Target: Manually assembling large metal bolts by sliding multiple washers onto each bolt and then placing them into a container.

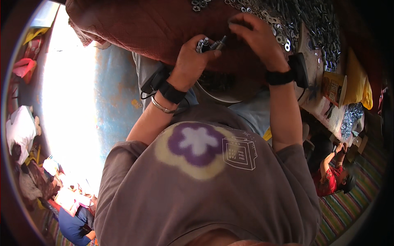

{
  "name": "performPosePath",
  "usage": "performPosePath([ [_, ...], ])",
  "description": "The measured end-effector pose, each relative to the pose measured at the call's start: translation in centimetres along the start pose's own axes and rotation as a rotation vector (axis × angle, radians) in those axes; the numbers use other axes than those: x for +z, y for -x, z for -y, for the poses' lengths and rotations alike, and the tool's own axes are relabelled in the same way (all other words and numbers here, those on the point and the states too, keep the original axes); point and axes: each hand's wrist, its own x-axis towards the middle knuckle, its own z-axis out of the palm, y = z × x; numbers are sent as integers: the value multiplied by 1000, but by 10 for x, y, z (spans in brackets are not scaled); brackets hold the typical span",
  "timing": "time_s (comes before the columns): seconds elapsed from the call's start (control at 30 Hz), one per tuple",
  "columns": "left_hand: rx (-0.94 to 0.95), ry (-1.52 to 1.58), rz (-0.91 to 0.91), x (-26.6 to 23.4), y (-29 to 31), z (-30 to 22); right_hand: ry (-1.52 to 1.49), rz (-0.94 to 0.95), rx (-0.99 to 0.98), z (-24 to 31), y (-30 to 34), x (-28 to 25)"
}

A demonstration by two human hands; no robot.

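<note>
My left hand (191,60) is closed around several metal bolts (220,43), which look like expansion anchors with sleeves. Their ends stick out past my thumb and fingers. To its right, my right hand (259,40) is held over the dark red cloth (164,28), thumb and fingertips drawn together in a pinch. Whatever the pinch holds is too small and dark to name. Loose washers (280,38) lie just beyond and beside that hand. A few nuts (200,5) rest on the cloth at the far edge.
A large heap of dark metal bolts (316,28) spreads at the far right. Beside it stand a yellow container (334,88) and a yellow bag (359,90). A round metal rim (217,97) shows below my hands. Other people sit at the lower left and right.
</note>
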Motion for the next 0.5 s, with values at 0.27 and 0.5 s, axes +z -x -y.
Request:
performPosePath([
  [0.27,61,-80,82,12,7,1,-11,8,-99,-11,38,3],
  [0.5,119,-251,48,16,11,8,98,-60,-39,-19,52,5],
])
